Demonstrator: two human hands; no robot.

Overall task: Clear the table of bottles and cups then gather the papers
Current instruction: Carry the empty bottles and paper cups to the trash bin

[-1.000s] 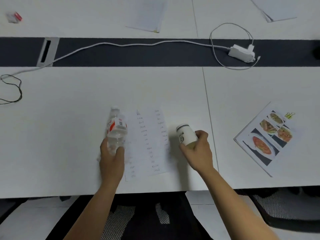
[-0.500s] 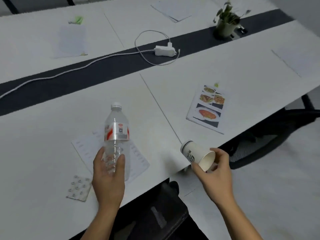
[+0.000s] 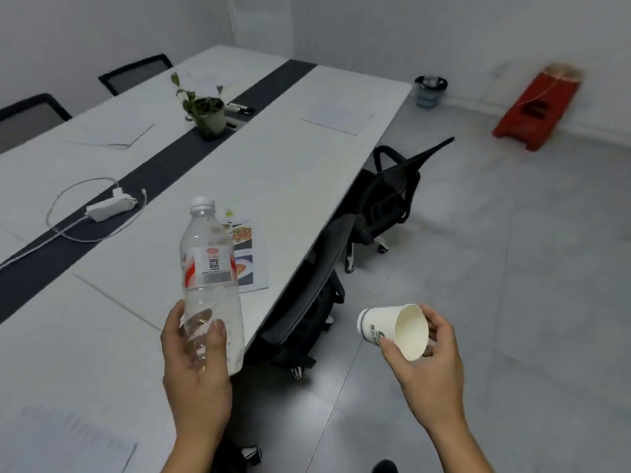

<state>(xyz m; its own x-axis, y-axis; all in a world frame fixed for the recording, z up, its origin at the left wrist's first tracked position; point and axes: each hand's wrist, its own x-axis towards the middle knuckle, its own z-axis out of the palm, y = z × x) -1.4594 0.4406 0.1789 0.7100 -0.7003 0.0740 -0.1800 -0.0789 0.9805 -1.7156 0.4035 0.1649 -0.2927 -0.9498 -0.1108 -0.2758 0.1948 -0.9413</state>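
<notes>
The left hand [image 3: 196, 370] grips the bottle [image 3: 210, 268] low on its body, upright over the table's [image 3: 290, 165] near edge. It looks nearly empty, so probably light and easily dented. The right hand [image 3: 430, 360] pinches the cup [image 3: 392, 331] at its rim, tipped sideways beyond that edge. Being paper, it likely crushes under a hard grip.

A long white table [image 3: 300, 186] runs away from me, a dark strip [image 3: 153, 172] down its middle heading toward eleven o'clock. On the strip a potted plant [image 3: 208, 117] stands at eleven. Nearer, at ten, a white charger [image 3: 109, 208] lies with its cable [image 3: 47, 213] looped round it. A colour menu [image 3: 251, 268] lies flat near the table's right edge, close to me at eleven. The far sheet [image 3: 336, 119] lies at twelve by that same edge. The left sheet [image 3: 111, 134] is at ten, beyond the strip. The near sheet [image 3: 68, 442], blurred, lies at nine.
</notes>
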